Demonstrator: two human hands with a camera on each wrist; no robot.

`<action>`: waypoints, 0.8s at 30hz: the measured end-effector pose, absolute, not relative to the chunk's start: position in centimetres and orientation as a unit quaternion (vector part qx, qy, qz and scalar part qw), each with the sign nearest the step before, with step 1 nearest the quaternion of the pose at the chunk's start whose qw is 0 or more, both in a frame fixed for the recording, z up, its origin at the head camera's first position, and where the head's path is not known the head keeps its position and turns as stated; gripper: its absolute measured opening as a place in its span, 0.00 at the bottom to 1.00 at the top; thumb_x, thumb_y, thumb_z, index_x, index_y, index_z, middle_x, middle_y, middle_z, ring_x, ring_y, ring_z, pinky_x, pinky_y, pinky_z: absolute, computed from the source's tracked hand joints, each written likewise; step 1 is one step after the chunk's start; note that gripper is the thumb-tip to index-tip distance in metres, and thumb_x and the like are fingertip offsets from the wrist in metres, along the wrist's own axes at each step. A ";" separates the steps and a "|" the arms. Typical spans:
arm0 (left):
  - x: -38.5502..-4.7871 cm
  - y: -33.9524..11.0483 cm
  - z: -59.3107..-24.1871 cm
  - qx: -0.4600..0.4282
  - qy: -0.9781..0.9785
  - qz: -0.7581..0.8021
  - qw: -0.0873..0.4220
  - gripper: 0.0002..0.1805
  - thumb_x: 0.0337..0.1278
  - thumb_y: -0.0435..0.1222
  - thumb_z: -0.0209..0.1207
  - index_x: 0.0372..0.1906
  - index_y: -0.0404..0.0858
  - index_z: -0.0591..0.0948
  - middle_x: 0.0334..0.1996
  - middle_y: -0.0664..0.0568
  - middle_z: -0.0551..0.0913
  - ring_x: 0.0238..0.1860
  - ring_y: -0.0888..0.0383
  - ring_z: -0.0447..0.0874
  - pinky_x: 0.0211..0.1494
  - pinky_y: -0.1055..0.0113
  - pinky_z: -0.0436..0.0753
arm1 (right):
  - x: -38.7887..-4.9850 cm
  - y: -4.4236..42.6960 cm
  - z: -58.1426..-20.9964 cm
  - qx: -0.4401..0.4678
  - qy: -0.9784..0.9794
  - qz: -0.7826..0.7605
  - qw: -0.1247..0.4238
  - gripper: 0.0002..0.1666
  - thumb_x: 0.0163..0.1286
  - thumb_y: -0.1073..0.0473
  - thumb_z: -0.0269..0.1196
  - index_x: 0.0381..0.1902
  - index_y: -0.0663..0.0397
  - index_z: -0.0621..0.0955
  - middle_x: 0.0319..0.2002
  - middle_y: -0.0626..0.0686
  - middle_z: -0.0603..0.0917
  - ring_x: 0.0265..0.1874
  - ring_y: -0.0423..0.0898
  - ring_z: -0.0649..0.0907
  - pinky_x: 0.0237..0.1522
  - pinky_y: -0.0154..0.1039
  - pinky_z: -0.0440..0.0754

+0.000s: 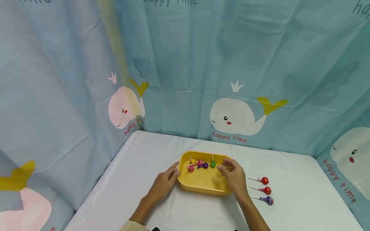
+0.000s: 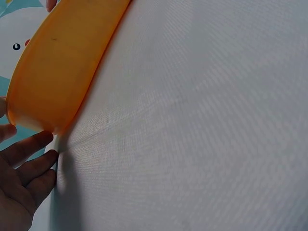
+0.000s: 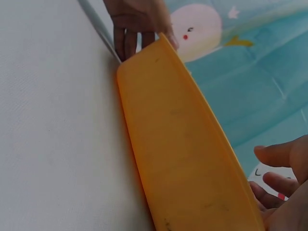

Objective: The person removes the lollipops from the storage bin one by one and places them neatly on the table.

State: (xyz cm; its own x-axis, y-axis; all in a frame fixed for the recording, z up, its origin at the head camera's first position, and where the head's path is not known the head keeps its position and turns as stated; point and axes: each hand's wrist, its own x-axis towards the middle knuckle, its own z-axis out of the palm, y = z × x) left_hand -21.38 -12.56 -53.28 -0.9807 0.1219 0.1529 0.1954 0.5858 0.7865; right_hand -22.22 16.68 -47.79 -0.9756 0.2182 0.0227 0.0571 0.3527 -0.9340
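A yellow tray (image 1: 202, 188) stands on the white cloth with several wrapped lollipops inside, among them a green one (image 1: 213, 164), a purple one (image 1: 205, 165) and a pink one (image 1: 190, 168). My left hand (image 1: 162, 185) rests at the tray's left end, fingers fairly straight against the outside, thumb at the rim. At the right end my right hand (image 1: 236, 180) hovers over the rim, fingers loosely bent and nothing visible between them. The left wrist view shows the tray wall (image 2: 57, 62) beside the left hand (image 2: 24, 178); the right wrist view shows the right hand (image 3: 288, 183) beside it.
Right of the tray, two red lollipops (image 1: 265, 180) (image 1: 267, 190) and a purple one (image 1: 269, 200) lie in a column, sticks pointing left. A blue curtain (image 1: 179, 112) with whale prints hangs behind the table (image 1: 130, 160) and along its sides.
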 end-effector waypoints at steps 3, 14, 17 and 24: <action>-21.4 -12.6 -53.3 -0.089 -0.891 -0.444 0.041 0.30 0.81 0.53 0.54 0.80 0.50 0.71 0.58 0.50 0.89 0.55 0.56 0.85 0.70 0.46 0.80 | -22.8 16.3 -48.0 -0.080 -0.826 0.553 0.074 0.26 0.72 0.58 0.72 0.64 0.62 0.82 0.56 0.64 0.87 0.53 0.58 0.87 0.52 0.41 0.90; -21.4 -12.6 -53.4 -0.090 -0.890 -0.446 0.039 0.30 0.81 0.54 0.54 0.80 0.51 0.71 0.58 0.51 0.89 0.54 0.57 0.84 0.70 0.47 0.80 | -24.4 15.3 -48.5 -0.081 -0.835 0.538 0.078 0.26 0.68 0.60 0.74 0.62 0.61 0.84 0.53 0.63 0.88 0.51 0.57 0.87 0.51 0.45 0.89; -21.4 -12.6 -53.5 -0.091 -0.889 -0.446 0.042 0.30 0.81 0.53 0.54 0.80 0.51 0.71 0.58 0.51 0.89 0.56 0.56 0.85 0.70 0.47 0.80 | -24.8 15.3 -48.6 -0.080 -0.839 0.533 0.074 0.25 0.68 0.60 0.74 0.61 0.61 0.84 0.53 0.63 0.88 0.48 0.55 0.87 0.48 0.42 0.89; -21.4 -12.6 -53.4 -0.090 -0.889 -0.446 0.042 0.30 0.81 0.52 0.54 0.80 0.51 0.71 0.58 0.50 0.89 0.56 0.56 0.86 0.70 0.47 0.81 | -25.6 15.2 -49.0 -0.079 -0.844 0.528 0.054 0.25 0.68 0.60 0.74 0.61 0.63 0.83 0.52 0.63 0.87 0.43 0.51 0.88 0.45 0.43 0.89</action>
